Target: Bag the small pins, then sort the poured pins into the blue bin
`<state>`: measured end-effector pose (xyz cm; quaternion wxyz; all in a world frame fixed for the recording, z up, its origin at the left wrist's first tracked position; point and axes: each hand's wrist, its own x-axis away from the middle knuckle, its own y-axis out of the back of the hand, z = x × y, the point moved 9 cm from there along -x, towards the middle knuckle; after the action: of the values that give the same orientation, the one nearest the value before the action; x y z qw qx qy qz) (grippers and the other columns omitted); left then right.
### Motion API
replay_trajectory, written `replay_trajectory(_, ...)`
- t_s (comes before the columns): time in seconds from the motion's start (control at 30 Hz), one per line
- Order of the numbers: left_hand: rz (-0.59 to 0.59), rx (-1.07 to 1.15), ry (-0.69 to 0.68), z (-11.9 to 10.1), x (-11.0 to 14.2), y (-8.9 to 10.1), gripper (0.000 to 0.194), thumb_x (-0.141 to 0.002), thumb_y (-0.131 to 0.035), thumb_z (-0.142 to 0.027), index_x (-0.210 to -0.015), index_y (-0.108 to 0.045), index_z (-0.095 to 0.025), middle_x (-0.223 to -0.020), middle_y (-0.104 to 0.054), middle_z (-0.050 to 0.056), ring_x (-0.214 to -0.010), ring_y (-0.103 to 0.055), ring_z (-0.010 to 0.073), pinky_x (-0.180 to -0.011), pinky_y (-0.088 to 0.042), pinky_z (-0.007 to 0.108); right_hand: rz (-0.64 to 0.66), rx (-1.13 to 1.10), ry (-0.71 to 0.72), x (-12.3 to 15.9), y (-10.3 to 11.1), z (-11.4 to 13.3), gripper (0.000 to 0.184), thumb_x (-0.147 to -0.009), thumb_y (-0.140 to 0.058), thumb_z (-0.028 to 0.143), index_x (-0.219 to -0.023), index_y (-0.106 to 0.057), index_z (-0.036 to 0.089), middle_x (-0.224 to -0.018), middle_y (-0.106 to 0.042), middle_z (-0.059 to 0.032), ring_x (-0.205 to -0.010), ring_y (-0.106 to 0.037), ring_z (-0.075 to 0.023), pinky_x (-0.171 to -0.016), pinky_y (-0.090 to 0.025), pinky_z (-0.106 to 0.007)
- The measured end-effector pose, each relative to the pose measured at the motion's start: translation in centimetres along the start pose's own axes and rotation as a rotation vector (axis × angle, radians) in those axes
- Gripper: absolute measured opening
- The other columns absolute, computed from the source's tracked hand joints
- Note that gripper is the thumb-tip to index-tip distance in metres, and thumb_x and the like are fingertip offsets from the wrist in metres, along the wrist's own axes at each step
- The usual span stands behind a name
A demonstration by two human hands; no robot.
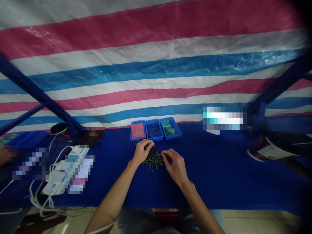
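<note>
A loose pile of thin dark screws or nails point(154, 161) lies on the blue tabletop point(212, 182); they are too small to tell which. My left hand point(141, 151) is over the pile's upper left side, thumb and forefinger pinched together. At the pile's right edge is my right hand point(175, 165), its thumb and fingertips also closed in a pinch. What either pinch holds, if anything, cannot be made out. Just behind the pile, the middle blue tray point(156, 138) contains several similar thin pieces point(153, 129).
Beside the middle tray are a left tray with pink pieces point(138, 131) and a right tray with green packets point(168, 127). A white power strip point(57, 178) with cables lies left, a dark red bucket point(275, 149) right. Another person's hand point(5, 155) shows far left. Striped sheeting point(156, 71) hangs behind.
</note>
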<state>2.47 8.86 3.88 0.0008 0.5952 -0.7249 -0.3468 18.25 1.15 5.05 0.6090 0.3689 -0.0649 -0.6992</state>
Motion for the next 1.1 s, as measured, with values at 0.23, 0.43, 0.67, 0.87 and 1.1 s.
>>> replay_trajectory(0.23, -0.006, 0.007, 0.013, 0.5, 0.0, 0.0, 0.024, -0.097, -0.055, -0.033, -0.088, -0.071, -0.017, -0.086, -0.073, 0.004, -0.072, -0.064, 0.0143, -0.065, -0.046, 0.024, 0.143, 0.018, -0.102, 4.2, -1.9, -1.8, 0.014, -0.093, -0.062, 0.026, -0.106, -0.066, 0.023, -0.090, -0.063, -0.0027, -0.069, -0.061, -0.0164, -0.064, -0.048, -0.026)
replay_trajectory(0.43, -0.003, 0.007, 0.011, 0.4, 0.0, -0.1, 0.026, -0.097, -0.055, -0.035, -0.088, -0.071, -0.017, -0.087, -0.074, 0.005, -0.072, -0.064, 0.0149, -0.066, -0.047, 0.024, 0.145, 0.191, -0.075, 4.6, -2.6, -1.8, 0.033, -0.088, -0.069, 0.031, -0.119, -0.061, 0.023, -0.104, -0.063, -0.0069, -0.079, -0.065, -0.0208, -0.063, -0.051, -0.029)
replay_trajectory(0.67, -0.010, 0.019, 0.010, 0.5, 0.0, -0.1, 0.026, -0.097, -0.054, -0.036, -0.089, -0.071, -0.017, -0.086, -0.074, 0.004, -0.074, -0.065, 0.0152, -0.065, -0.046, 0.023, 0.163, 0.289, -0.019, 4.6, -3.4, -1.3, 0.032, -0.087, -0.072, 0.032, -0.116, -0.064, 0.023, -0.107, -0.064, -0.0079, -0.086, -0.066, -0.0246, -0.076, -0.053, -0.036)
replay_trajectory(0.87, -0.008, 0.018, 0.003, 0.5, 0.1, -0.2, 0.024, -0.097, -0.055, -0.033, -0.088, -0.071, -0.017, -0.086, -0.074, 0.004, -0.072, -0.064, 0.0144, -0.064, -0.047, 0.024, 0.179, 0.259, -0.038, 4.6, -3.4, -1.5, 0.032, -0.086, -0.073, 0.029, -0.116, -0.064, 0.024, -0.106, -0.064, -0.0061, -0.086, -0.066, -0.0234, -0.075, -0.053, -0.034)
replay_trajectory(1.1, 0.008, 0.013, 0.016, 0.6, 0.1, -0.3, 0.027, -0.097, -0.054, -0.037, -0.089, -0.071, -0.017, -0.086, -0.074, 0.004, -0.071, -0.064, 0.0152, -0.064, -0.047, 0.024, 0.188, 0.199, -0.073, 4.4, -3.0, -1.8, 0.026, -0.087, -0.070, 0.027, -0.112, -0.066, 0.024, -0.093, -0.065, -0.0035, -0.073, -0.064, -0.0188, -0.060, -0.048, -0.028)
